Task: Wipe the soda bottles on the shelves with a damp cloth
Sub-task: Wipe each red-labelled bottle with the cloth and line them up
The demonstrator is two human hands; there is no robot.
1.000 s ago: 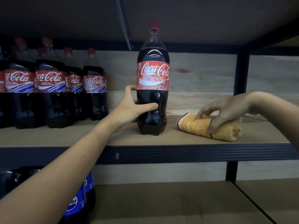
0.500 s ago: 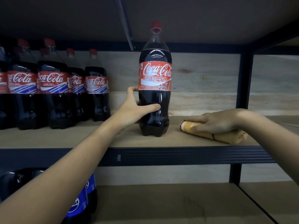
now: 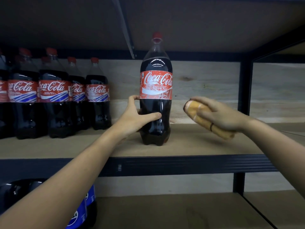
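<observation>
Fingers [image 3: 200, 111] of right hand [image 3: 219, 116] curled over a rolled orange cloth [image 3: 198, 119], gripping it clear of the board, at about 3 o'clock from the lone bottle and near it but not touching. Roll held lengthwise, blunt end aimed toward the bottle, probably so the wipe can start on the near flank. Soft, towel-like terry by the look, with a paler stripe and a dark band across it; dampness impossible to judge

Left hand [image 3: 137, 119] wrapped around the lower waist of the Coca-Cola bottle [image 3: 156, 100], thumb across the front, fingers round the back at 9 o'clock. Likely a steadying grip, low on the body, leaving the label and shoulder free for the cloth and keeping a tall, narrow bottle from tipping under sideways rubbing. Clear, glossy plastic, dark cola inside, red cap, red wrap label, lobed foot standing upright on the shelf board [image 3: 198, 147]

Outward at 9 o'clock, well apart from the held one, a row of Coca-Cola bottles [image 3: 54, 96] standing close together, same shape, labels with blue striping. Board matte and tan, like fibreboard; front rail [image 3: 181, 164] dark ribbed metal, black upright post [image 3: 245, 86] at 3 o'clock, pale wood-grain panel behind. Down at 7 o'clock, blue-labelled bottles [image 3: 80, 210] on the lower shelf, partly hidden behind the left forearm

Wiping of this bottle judged not yet begun
</observation>
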